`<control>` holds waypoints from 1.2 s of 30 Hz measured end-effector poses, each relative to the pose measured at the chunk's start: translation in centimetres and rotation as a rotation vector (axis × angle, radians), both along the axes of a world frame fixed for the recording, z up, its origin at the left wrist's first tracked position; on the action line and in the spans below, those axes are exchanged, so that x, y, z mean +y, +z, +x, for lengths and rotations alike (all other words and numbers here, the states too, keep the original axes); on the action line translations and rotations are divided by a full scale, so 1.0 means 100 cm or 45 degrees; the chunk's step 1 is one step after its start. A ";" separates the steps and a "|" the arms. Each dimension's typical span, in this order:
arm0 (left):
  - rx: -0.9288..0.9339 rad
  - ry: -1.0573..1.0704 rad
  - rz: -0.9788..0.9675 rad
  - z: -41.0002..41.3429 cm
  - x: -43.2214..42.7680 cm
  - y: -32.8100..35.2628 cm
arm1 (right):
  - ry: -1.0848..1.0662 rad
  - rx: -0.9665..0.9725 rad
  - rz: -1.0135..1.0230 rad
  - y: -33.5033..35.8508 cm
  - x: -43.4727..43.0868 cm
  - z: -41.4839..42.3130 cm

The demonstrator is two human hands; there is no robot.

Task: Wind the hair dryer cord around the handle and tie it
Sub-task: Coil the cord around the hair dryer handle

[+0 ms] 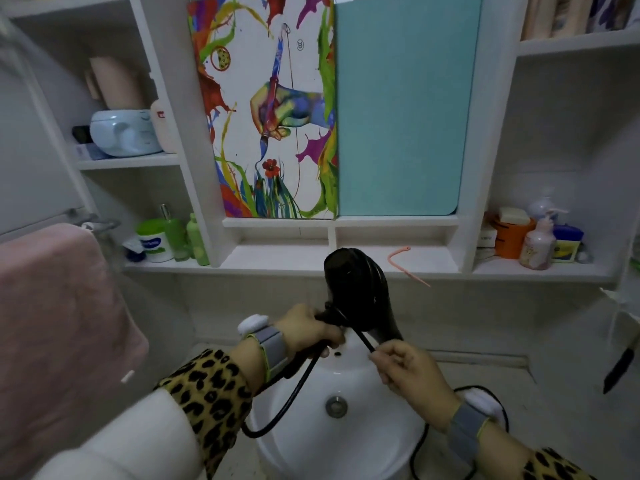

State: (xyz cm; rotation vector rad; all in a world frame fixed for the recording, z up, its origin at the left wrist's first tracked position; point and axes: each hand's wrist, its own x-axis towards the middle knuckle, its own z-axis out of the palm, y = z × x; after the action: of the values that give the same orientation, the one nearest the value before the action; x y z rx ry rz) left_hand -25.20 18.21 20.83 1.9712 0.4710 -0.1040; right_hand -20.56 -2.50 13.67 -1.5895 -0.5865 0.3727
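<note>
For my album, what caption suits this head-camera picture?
Over a white sink, the left hand grips the black hair dryer while the right hand pinches its cord.

No wording can be read with certainty. A blue label with white lettering is carried by the white jar on the lower left shelf, but its letters are too blurred to be made out. A small round emblem is printed on the colourful painted panel, and a red mark is seen on the white bottle. Neither can be deciphered. Print on the yellow-and-blue tub at right is likewise illegible.
</note>
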 end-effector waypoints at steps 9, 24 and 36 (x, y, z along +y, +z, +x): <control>-0.428 -0.469 0.101 -0.014 0.003 0.026 | 0.296 0.194 -0.173 -0.015 -0.010 0.021; 0.311 -1.171 1.492 -0.018 -0.032 0.077 | 0.473 -0.513 -0.538 0.053 -0.015 0.057; 0.184 -0.445 1.784 0.010 -0.046 0.024 | -0.043 -1.250 -0.928 0.067 0.009 0.006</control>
State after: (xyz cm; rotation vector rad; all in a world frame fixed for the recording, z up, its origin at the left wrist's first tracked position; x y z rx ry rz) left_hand -24.15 13.65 23.26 3.4357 0.2731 -0.1572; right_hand -19.92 -1.60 20.36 -2.4744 -1.2528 -0.3118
